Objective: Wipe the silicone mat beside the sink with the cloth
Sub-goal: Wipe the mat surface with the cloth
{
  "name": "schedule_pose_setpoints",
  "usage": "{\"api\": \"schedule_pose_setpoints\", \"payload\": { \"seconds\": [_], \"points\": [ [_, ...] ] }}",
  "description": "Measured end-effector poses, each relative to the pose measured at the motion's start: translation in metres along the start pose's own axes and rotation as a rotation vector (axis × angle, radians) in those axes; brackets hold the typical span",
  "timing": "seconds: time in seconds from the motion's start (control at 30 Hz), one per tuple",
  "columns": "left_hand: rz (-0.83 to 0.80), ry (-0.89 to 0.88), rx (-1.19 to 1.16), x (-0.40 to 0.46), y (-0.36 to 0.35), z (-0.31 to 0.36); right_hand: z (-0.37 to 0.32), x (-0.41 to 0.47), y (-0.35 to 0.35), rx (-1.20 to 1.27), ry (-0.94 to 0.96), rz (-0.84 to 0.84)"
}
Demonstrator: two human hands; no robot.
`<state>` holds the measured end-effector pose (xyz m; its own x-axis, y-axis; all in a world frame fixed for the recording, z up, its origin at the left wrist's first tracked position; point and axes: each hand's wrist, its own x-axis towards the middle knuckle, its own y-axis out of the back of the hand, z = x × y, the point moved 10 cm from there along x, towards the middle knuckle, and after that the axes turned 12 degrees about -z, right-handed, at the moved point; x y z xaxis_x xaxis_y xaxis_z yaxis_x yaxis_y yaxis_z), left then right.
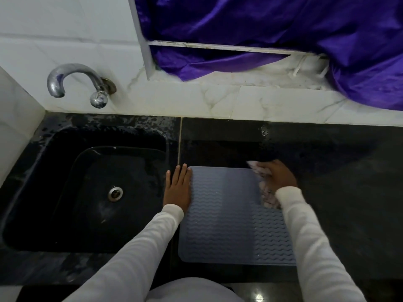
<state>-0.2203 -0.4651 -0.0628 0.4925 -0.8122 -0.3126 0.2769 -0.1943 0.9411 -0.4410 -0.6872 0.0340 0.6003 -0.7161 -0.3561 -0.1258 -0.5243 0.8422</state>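
Here, the silicone mat [226, 214] lies flat on the black countertop [349, 192] in the lower centre of the frame, just right of the black sink [65, 192]. It is blue-grey with a wavy ribbed pattern and rounded corners; its right edge is partly hidden by the right forearm.

The left hand [177, 188] rests flat, palm down, with its fingers straight and close together. It lies on the mat's upper left corner and left edge, with part of the hand over the narrow strip of counter between mat and sink. It holds nothing.

The right hand [277, 177] sits at the mat's upper right corner, its fingers curled round the cloth [267, 192], a bunched pale pinkish-white rag. One bit of cloth pokes out above the fingers and more trails down below the palm, lying on the mat's right edge. The hand and cloth press down on that corner.

Both arms wear white long sleeves [130, 258] that come in from the bottom of the frame.

In the upper left, a curved chrome tap [72, 81] juts from the white marbled wall tiles above the sink, whose round metal drain [115, 194] shows in the basin. Across the upper right, purple shiny fabric [283, 29] hangs over a white window frame and spills onto the ledge.
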Motion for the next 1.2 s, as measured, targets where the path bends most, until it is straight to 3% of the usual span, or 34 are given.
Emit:
{"api": "schedule_pose_setpoints", "payload": {
  "seconds": [0.1, 0.23, 0.33, 0.67, 0.83, 1.0, 1.2],
  "points": [
    [-0.011, -0.064, -0.01, 0.002, -0.002, 0.005, -0.1, -0.016, -0.035, -0.012, 0.234, 0.002],
    [-0.008, -0.034, -0.03, 0.002, -0.008, -0.004, -0.168, -0.009, -0.123, -0.231, 0.282, -0.091],
    [0.0, 0.017, -0.012, 0.0, -0.011, -0.011, -0.178, -0.01, -0.159, -0.268, 0.219, -0.166],
    [0.053, 0.061, -0.053, 0.005, -0.012, -0.015, -0.192, 0.0, -0.161, -0.48, 0.314, -0.056],
    [0.064, 0.01, -0.026, 0.008, -0.009, -0.016, -0.17, 0.01, -0.158, -0.337, 0.216, -0.167],
    [-0.027, 0.037, -0.043, 0.009, -0.017, -0.019, -0.116, 0.014, -0.126, -0.223, 0.099, -0.085],
    [-0.021, 0.052, -0.061, 0.007, -0.014, -0.019, -0.034, 0.02, -0.084, -0.282, -0.079, -0.035]
  ]
}}
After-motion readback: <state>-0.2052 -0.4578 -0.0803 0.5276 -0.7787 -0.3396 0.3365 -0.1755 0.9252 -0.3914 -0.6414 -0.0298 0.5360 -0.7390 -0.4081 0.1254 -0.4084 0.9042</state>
